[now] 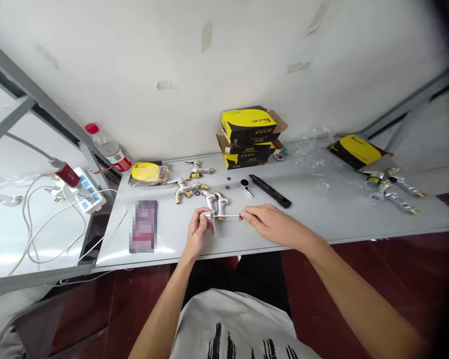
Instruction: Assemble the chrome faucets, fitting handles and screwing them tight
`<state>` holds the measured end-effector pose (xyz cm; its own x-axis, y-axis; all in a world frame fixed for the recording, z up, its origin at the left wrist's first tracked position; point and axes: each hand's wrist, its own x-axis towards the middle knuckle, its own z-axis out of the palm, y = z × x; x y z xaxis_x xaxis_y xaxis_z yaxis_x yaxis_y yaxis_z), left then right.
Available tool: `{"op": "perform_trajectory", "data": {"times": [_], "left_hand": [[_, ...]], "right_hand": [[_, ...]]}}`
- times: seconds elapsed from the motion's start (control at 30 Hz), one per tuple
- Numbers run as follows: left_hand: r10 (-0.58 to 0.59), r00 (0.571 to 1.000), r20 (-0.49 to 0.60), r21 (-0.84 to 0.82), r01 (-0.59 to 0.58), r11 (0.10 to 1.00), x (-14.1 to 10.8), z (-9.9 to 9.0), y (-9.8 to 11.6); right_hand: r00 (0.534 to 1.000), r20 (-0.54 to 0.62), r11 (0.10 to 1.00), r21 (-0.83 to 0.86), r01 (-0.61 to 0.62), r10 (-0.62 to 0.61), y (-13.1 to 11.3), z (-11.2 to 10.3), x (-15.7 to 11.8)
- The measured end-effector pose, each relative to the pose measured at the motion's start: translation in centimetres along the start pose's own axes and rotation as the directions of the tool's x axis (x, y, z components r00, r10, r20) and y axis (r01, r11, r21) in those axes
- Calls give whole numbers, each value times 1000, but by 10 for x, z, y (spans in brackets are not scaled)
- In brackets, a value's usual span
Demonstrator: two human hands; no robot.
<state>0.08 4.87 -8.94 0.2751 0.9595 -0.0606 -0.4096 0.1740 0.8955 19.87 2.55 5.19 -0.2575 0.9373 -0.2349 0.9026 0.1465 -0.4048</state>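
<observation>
My left hand (197, 230) is closed on a small chrome faucet part (208, 215) near the table's front edge. My right hand (262, 223) pinches the handle end of a thin screwdriver (228, 216), whose shaft reaches left to the chrome part. Just behind my left hand stand chrome faucet bodies (221, 203) with brass ends. Farther left lie another chrome and brass faucet (185, 188) and a smaller one (199, 171). A round-headed chrome handle (246, 187) and a black box cutter (271, 191) lie behind my right hand.
Yellow and black boxes (249, 127) are stacked at the back, another box (146, 172) lies left, and one (359, 151) sits right beside chrome faucets (400, 192). A bottle (112, 152), a blurred flat object (144, 227) and a power strip (88, 192) with cables are left.
</observation>
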Motion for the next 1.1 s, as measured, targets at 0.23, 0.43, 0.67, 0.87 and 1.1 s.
{"op": "perform_trajectory", "data": {"times": [0.23,0.43,0.67,0.87,1.1], "left_hand": [[-21,991,-129,-65,13,998,4,-4,-4],[-33,988,-152,-94,19,995,6,-5,-6],[-6,981,-194,-97,-14,995,8,-4,-9],[-28,984,-174,-135,5,991,8,-7,-10],[-34,976,-215,-200,-10,980,11,-5,-8]], "right_hand": [[997,-66,969,-246,23,-40,-16,11,12],[938,-168,915,-326,237,-303,-5,18,16],[979,-43,961,-206,186,-198,-8,8,20],[964,-95,932,-296,210,-247,-11,10,24],[925,-126,878,-383,288,-358,-11,8,27]]}}
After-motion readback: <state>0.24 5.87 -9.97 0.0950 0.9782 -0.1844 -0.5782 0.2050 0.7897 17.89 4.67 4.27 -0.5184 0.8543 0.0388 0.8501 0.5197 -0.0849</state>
